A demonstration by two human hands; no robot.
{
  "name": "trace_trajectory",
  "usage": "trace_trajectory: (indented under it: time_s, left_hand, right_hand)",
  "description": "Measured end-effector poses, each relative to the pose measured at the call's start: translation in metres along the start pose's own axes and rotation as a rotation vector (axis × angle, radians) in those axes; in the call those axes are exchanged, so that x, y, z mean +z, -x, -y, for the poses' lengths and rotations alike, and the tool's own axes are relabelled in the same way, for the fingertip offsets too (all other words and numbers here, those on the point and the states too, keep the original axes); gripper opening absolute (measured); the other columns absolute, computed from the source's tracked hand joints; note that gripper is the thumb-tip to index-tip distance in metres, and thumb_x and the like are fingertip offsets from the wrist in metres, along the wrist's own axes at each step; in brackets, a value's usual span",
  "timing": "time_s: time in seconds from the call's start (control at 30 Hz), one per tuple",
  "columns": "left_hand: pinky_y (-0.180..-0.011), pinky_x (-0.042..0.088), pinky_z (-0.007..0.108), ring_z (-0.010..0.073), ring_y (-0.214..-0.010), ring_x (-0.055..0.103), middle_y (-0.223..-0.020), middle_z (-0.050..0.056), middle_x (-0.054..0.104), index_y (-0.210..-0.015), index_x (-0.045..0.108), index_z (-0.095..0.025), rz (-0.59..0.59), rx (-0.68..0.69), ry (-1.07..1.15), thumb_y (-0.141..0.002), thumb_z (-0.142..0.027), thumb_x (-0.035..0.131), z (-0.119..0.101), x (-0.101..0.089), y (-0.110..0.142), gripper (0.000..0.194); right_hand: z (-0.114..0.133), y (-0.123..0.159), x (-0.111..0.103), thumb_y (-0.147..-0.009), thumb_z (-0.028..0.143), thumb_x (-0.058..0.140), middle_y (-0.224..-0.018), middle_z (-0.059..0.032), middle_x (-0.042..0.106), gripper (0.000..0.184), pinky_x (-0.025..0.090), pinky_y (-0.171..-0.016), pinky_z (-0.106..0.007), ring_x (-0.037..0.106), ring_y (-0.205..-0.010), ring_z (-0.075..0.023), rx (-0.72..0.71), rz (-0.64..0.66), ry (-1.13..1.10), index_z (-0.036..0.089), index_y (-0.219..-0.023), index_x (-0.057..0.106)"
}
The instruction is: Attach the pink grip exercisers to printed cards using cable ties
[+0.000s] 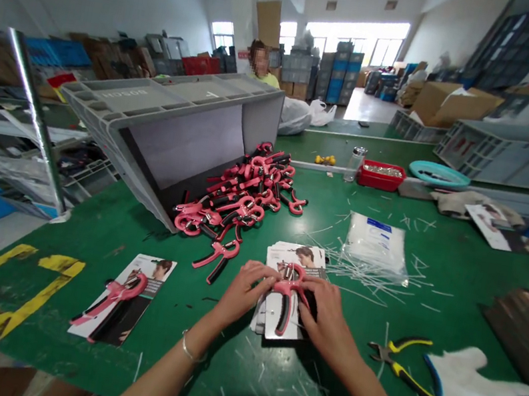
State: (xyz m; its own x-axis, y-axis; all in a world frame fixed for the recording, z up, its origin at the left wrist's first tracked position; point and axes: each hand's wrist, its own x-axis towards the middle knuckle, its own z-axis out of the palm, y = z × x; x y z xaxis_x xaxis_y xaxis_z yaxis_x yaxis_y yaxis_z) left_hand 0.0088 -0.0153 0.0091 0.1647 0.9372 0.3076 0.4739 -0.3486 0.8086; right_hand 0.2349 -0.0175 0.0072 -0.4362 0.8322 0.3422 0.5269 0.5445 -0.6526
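Note:
A pink and black hand grip strengthener [287, 290] lies on a stack of printed backing cards [273, 328] in front of me. From the left, my left hand [247, 286] pinches at its spring end and the card edge, fingers closed. My right hand [325, 306] has its fingers curled around the right handle. What the fingertips hold underneath is partly hidden. Another hand grip strengthener [119, 292] rests on its own backing card [136, 312] to the left. A loose one [222, 255] lies just beyond my left hand.
A tipped grey crate [169, 98] spills a heap of hand grips [250, 189]. White cable ties [364, 269] lie scattered by their bag [376, 240]. Pliers [392, 358] and a white glove [480, 389] sit at right. Behind are a red tray [380, 177] and a person [263, 69].

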Motion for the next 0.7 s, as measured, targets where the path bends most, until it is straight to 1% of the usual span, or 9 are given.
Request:
trace_trajectory:
  time_s: [0.1,0.13,0.2,0.3,0.37,0.47,0.53,0.63,0.7]
  left_hand:
    - [-0.097,0.041,0.036,0.0204,-0.106,0.058,-0.108,0.005,0.070,-0.107,0.070,-0.021,-0.059,-0.018,-0.032,-0.096,-0.025,0.049,-0.001,0.000,-0.023,0.024]
    - [-0.097,0.042,0.036,0.0205,-0.106,0.059,-0.109,0.006,0.070,-0.108,0.070,-0.020,-0.052,-0.031,-0.041,-0.095,-0.023,0.049,-0.001,0.003,-0.032,0.024]
    - [-0.097,0.042,0.036,0.0209,-0.106,0.060,-0.110,0.006,0.070,-0.108,0.070,-0.020,0.004,-0.049,-0.062,-0.094,-0.021,0.050,-0.002,0.014,-0.048,0.024]
    - [-0.096,0.043,0.037,0.0219,-0.103,0.061,-0.107,0.006,0.072,-0.105,0.071,-0.019,0.054,-0.067,-0.058,-0.090,-0.020,0.058,-0.004,0.029,-0.061,0.020]
    - [-0.094,0.045,0.035,0.0215,-0.101,0.063,-0.104,0.006,0.072,-0.102,0.072,-0.019,0.043,-0.087,0.003,-0.087,-0.019,0.061,-0.007,0.034,-0.061,0.018]
    - [-0.090,0.047,0.031,0.0196,-0.098,0.064,-0.106,0.004,0.072,-0.103,0.072,-0.021,0.017,-0.111,0.137,-0.087,-0.020,0.063,-0.010,0.034,-0.052,0.019]
    - [-0.089,0.048,0.031,0.0191,-0.097,0.064,-0.104,0.004,0.072,-0.103,0.073,-0.022,0.019,-0.111,0.171,-0.087,-0.022,0.064,-0.009,0.033,-0.043,0.019]
    - [-0.088,0.047,0.031,0.0191,-0.095,0.063,-0.098,0.003,0.072,-0.099,0.074,-0.024,0.000,-0.099,0.138,-0.088,-0.025,0.064,-0.003,0.038,-0.035,0.015]
    - [-0.088,0.046,0.032,0.0190,-0.095,0.062,-0.095,0.002,0.072,-0.098,0.074,-0.024,-0.046,-0.075,0.101,-0.089,-0.025,0.063,0.003,0.044,-0.038,0.014]
  right_hand:
    - [-0.002,-0.004,0.003,-0.085,0.010,0.054,-0.124,-0.0095,0.053,0.029,0.040,-0.102,-0.052,0.048,-0.119,-0.0287,0.042,0.003,0.014,0.026,-0.109,0.060]
    - [-0.003,-0.006,0.005,-0.085,0.008,0.053,-0.122,-0.0093,0.052,0.025,0.041,-0.101,-0.051,0.048,-0.117,-0.0280,0.061,-0.016,0.014,0.024,-0.102,0.061]
    - [-0.004,-0.008,0.008,-0.084,0.005,0.050,-0.117,-0.0090,0.050,0.021,0.042,-0.099,-0.049,0.048,-0.113,-0.0267,0.093,-0.066,0.012,0.022,-0.090,0.060]
    - [-0.001,-0.006,0.008,-0.085,0.004,0.049,-0.114,-0.0088,0.049,0.020,0.042,-0.099,-0.048,0.048,-0.111,-0.0258,0.110,-0.102,0.007,0.022,-0.087,0.057]
    - [0.005,-0.003,0.004,-0.086,0.005,0.052,-0.115,-0.0090,0.049,0.018,0.041,-0.099,-0.048,0.047,-0.111,-0.0263,0.121,-0.096,0.032,0.022,-0.088,0.058]
    - [0.013,0.001,-0.005,-0.087,0.011,0.060,-0.118,-0.0083,0.051,0.018,0.040,-0.097,-0.047,0.045,-0.111,-0.0275,0.113,-0.036,0.085,0.025,-0.098,0.063]
    - [0.014,0.000,-0.008,-0.088,0.017,0.062,-0.111,-0.0072,0.054,0.016,0.042,-0.092,-0.045,0.047,-0.106,-0.0268,0.094,-0.003,0.094,0.027,-0.101,0.066]
    - [0.004,-0.009,-0.005,-0.091,0.023,0.062,-0.099,-0.0056,0.058,0.008,0.043,-0.087,-0.041,0.050,-0.100,-0.0249,0.080,-0.017,0.049,0.026,-0.092,0.068]
    - [-0.008,-0.021,0.001,-0.090,0.024,0.062,-0.096,-0.0049,0.058,0.007,0.043,-0.088,-0.040,0.051,-0.099,-0.0243,0.085,-0.049,-0.008,0.025,-0.086,0.067]
